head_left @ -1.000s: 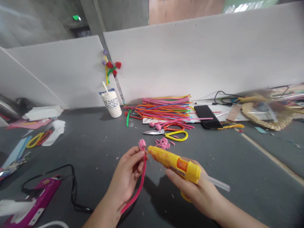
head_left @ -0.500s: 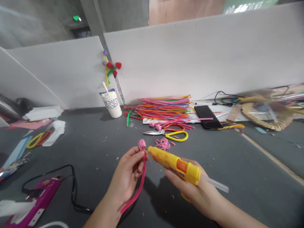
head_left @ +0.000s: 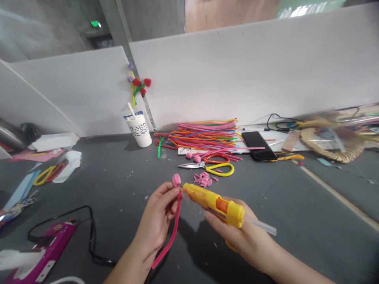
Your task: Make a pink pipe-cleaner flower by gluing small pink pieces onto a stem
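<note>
1. The left hand (head_left: pixel 162 205) has thumb and fingertips pinched together around the pink stem (head_left: pixel 175 227), just under the bud (head_left: pixel 176 180); gripping so near the top probably steadies the bud.
2. The bud stands upright above those fingertips, its underside free, while the stem's tail hangs below them toward the wrist, apparently out of the nozzle's way.
3. The right hand (head_left: pixel 247 240) is closed around the glue gun (head_left: pixel 201 195); its trigger finger is hidden, so I cannot tell whether it squeezes.
4. The nozzle points at the bud's base, beside the left fingertips; whether it touches is too small to tell. The low angle seems meant to reach under the bud.
5. Beyond the fingertips lie pink bits (head_left: pixel 203 179), then scissors (head_left: pixel 202 165), presumably within easy reach.
6. Farther beyond, pipe cleaners (head_left: pixel 204 136) are bundled, perhaps as stock.
</note>
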`<state>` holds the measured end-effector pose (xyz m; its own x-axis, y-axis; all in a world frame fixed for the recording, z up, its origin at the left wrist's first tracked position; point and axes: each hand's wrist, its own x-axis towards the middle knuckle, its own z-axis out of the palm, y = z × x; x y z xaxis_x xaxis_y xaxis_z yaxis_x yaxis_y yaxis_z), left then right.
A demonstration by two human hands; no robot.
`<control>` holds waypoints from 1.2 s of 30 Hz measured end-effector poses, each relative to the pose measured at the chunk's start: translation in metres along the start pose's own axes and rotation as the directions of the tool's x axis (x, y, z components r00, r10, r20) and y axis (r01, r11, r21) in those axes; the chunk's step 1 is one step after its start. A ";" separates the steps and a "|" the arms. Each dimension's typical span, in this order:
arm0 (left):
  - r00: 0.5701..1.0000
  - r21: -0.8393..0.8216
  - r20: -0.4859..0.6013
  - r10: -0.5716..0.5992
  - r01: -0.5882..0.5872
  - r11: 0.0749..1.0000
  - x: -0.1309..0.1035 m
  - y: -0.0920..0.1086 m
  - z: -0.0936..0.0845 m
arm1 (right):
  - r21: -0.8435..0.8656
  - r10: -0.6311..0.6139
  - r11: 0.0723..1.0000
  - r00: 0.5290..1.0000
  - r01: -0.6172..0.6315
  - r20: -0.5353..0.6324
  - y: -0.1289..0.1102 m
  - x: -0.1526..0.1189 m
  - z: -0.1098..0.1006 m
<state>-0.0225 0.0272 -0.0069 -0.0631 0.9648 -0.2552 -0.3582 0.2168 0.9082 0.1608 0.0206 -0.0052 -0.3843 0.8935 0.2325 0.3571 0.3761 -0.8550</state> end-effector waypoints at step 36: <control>0.997 0.102 0.001 0.078 -0.077 0.992 0.002 0.004 -0.002 | -0.658 0.066 0.749 0.979 0.078 0.191 0.058 0.076 -0.003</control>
<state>-0.0253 0.0294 -0.0047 -0.0898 0.9789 -0.1835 -0.2550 0.1555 0.9544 0.1546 0.1103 -0.0355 -0.5153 0.8530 0.0827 0.7977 0.5127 -0.3173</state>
